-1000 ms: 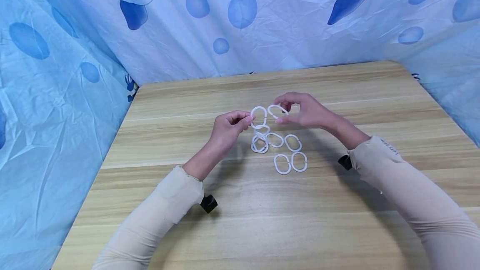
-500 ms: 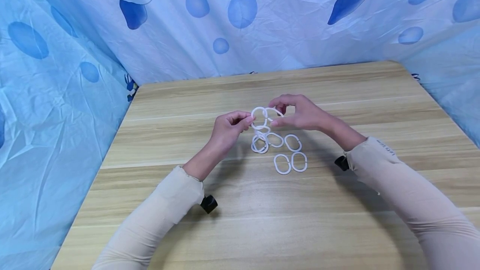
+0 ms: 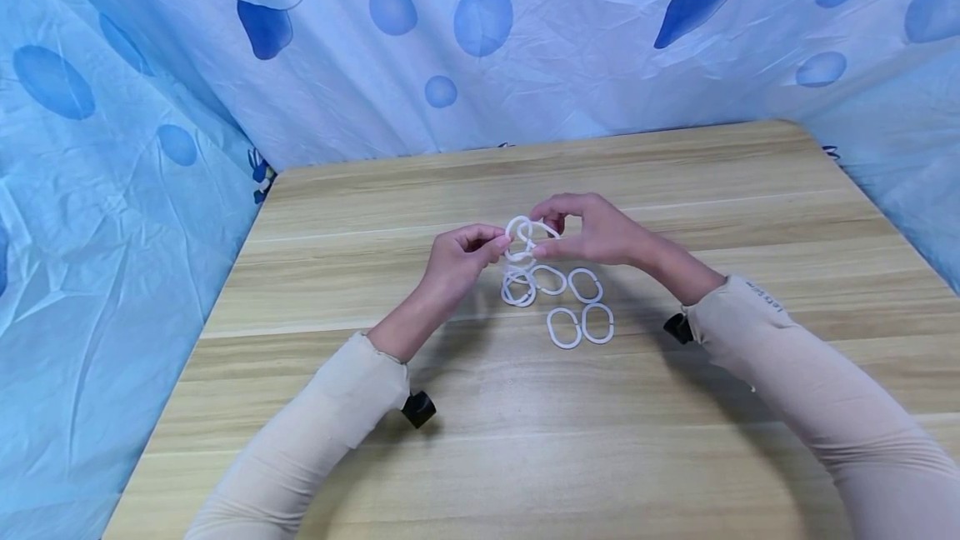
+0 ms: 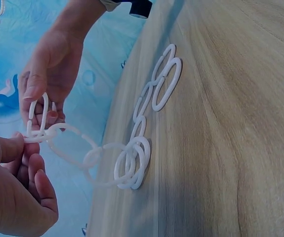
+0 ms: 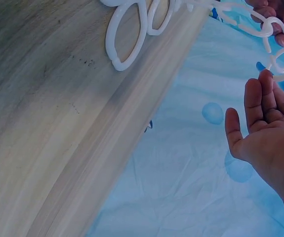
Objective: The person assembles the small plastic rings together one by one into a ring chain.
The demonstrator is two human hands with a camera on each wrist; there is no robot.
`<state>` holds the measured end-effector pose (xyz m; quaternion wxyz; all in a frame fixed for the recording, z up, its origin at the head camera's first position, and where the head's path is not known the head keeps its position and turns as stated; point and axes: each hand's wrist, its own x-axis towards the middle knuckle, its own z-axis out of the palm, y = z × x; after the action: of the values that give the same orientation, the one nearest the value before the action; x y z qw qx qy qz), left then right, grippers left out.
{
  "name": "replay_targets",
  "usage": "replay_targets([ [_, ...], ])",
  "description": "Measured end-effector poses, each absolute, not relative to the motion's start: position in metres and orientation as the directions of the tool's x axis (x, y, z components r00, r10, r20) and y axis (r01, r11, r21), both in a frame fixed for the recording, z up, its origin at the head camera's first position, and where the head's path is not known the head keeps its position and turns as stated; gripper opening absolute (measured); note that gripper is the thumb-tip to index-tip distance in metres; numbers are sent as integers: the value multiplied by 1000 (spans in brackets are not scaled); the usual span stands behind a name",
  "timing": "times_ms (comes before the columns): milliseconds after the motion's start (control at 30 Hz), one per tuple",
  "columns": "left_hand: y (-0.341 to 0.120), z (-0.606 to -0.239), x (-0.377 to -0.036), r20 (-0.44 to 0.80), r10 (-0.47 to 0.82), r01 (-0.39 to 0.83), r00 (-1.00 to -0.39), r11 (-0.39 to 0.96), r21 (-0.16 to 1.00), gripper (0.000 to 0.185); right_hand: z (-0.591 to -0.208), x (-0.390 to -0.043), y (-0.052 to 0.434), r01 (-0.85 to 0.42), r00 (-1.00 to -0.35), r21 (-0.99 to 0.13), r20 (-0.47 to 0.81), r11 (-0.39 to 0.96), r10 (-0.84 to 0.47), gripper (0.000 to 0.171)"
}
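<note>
Keep the top link of the chain of white rings (image 3: 522,261) steady in your left hand (image 3: 454,263) and turn the loose ring (image 3: 546,227) in your right hand (image 3: 600,232) so its split meets that link squarely, easing it through rather than forcing it. Both hands hover just above the wooden surface (image 3: 525,440), fingertips together: the left pinches the chain's upper link, the right pinches the loose ring. The chain's tail trails down among four spare rings (image 3: 581,307) lying flat near your right wrist.
</note>
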<state>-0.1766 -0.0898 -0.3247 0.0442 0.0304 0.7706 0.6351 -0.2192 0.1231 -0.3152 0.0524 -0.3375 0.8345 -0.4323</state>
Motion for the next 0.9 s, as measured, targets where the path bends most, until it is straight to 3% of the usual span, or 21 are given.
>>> replay_targets([
  [367,-92,-323,-177,-26,41,-19,-999,181,983,19,-292,-200,118,-505,-786,-751,198,425,-585,33],
  [900,-91,-329,-178,47,129,71,-991,190,979,18,-288,-196,113,-500,-773,-761,176,414,-610,36],
])
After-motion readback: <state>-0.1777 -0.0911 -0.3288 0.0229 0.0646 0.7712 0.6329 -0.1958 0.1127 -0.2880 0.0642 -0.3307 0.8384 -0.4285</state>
